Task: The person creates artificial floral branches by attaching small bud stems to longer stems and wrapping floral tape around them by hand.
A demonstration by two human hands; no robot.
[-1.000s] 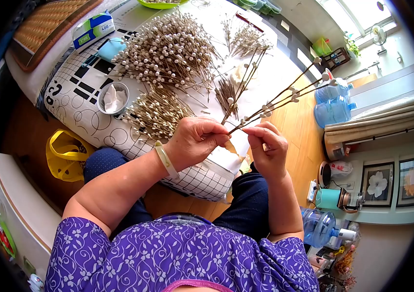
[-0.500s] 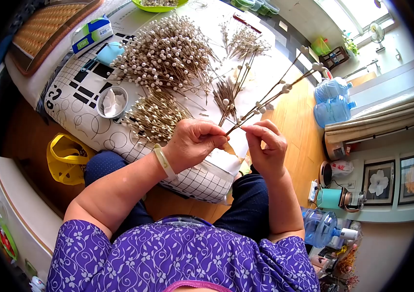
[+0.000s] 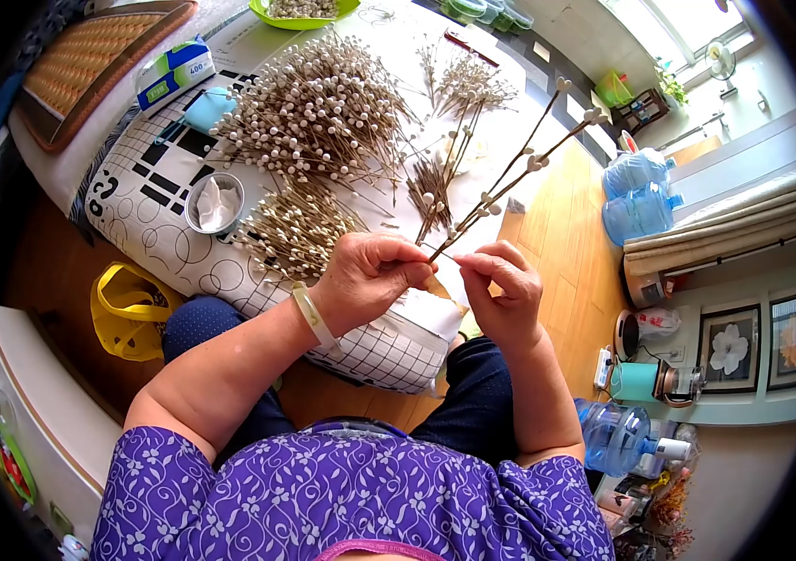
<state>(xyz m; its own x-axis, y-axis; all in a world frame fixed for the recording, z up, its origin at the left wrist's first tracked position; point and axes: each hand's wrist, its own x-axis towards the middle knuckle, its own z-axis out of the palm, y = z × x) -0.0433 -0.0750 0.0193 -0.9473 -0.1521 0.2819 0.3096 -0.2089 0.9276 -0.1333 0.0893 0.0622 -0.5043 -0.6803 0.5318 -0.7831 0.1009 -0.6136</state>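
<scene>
My left hand [image 3: 375, 278] is closed in a pinch around the lower end of a budded branch [image 3: 490, 198]. The branch has brown stems dotted with pale oval buds and slants up to the right. My right hand [image 3: 507, 290] sits just right of the stem, thumb and forefinger pressed together; what lies between them is too small to name. Beyond my left hand lies a bundle of stems with small cream buds [image 3: 293, 229]. Behind it is a large heap of stems with round white buds [image 3: 318, 112]. Short dark stems [image 3: 429, 192] lie past the branch.
A cup with white contents [image 3: 215, 203] stands on the patterned table cover [image 3: 183, 245]. Farther back are a tissue pack [image 3: 175, 73], a light-blue pouch [image 3: 209, 110] and a green bowl [image 3: 303, 19]. A yellow bag [image 3: 131, 313] is at left; water jugs [image 3: 639, 210] stand at right.
The branch has swung to a steeper angle, its tips moving up and left. My right hand has shifted slightly left and down. My left hand keeps its pinch in nearly the same place.
</scene>
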